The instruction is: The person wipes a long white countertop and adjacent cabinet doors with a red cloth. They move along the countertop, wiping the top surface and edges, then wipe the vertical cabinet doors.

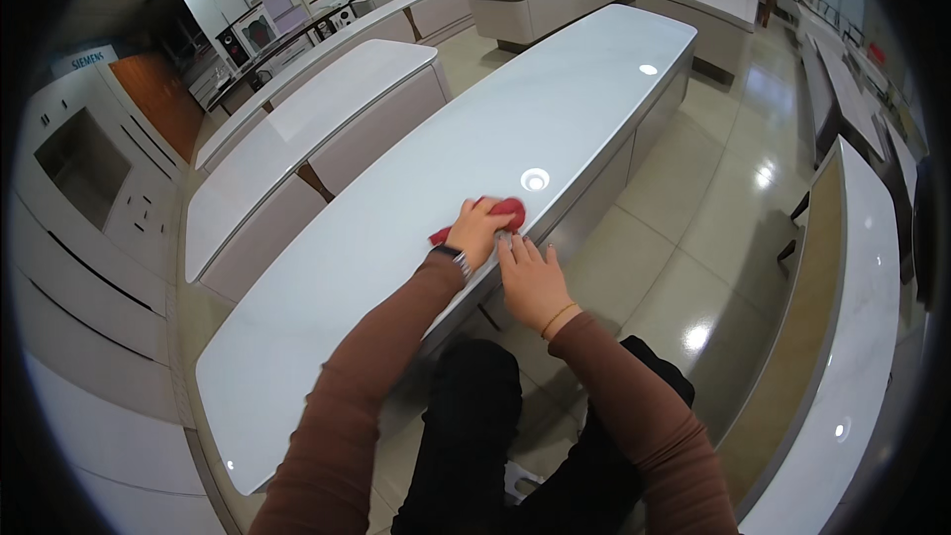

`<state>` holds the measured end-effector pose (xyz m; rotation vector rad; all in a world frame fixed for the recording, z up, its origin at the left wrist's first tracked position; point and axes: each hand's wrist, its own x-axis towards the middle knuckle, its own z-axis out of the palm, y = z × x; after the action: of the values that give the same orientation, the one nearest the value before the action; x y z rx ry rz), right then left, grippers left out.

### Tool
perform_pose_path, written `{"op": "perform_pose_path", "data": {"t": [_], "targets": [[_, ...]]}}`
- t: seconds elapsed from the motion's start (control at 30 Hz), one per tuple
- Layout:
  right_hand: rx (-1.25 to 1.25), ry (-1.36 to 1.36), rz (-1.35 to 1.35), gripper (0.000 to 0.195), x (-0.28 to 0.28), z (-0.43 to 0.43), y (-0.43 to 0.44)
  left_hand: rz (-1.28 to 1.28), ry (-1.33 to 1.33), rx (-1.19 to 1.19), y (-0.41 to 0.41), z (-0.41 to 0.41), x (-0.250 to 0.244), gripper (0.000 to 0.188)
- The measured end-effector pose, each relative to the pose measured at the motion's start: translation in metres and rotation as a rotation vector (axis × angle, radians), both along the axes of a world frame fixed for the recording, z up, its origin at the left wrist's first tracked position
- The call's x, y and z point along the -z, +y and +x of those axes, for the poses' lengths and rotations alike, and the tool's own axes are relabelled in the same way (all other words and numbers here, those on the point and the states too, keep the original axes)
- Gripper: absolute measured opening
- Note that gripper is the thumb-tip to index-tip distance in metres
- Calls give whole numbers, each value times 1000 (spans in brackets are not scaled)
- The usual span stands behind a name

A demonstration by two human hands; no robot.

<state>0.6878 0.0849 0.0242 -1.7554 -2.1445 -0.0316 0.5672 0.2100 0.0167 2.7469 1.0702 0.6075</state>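
In the head view a long, glossy white-topped low cabinet (438, 156) stretches away before me. My left hand (474, 230), with a dark-banded watch at the wrist, presses a bunched red cloth (513, 209) onto its top close to the near edge. Some of the cloth sticks out on both sides of the hand, and the palm hides the rest. Right beside it, my right hand (532, 281) has its fingertips at the cabinet's edge. Those fingers are slightly apart and hold nothing that I can see.
Another white-topped low cabinet (312, 119) runs alongside on the left. A marble-topped table (865, 357) curves along the right, with tiled floor (654, 260) between. Tall cabinets (96, 253) line the far left. My black-trousered knees (475, 401) are below the edge.
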Motion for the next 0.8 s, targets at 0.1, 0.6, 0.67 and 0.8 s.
{"op": "perform_pose_path", "data": {"t": [0.1, 0.6, 0.67, 0.8], "targets": [[37, 28, -4, 58, 2, 3, 4, -25, 94, -65, 17, 34, -5, 43], [16, 177, 35, 52, -2, -18, 7, 55, 170, 49, -113, -123, -19, 50], [-15, 165, -18, 51, 1, -27, 5, 46, 184, -3, -146, -157, -22, 52], [-74, 167, -27, 51, 7, -34, 3, 10, 177, -118, -206, -200, -29, 52]]}}
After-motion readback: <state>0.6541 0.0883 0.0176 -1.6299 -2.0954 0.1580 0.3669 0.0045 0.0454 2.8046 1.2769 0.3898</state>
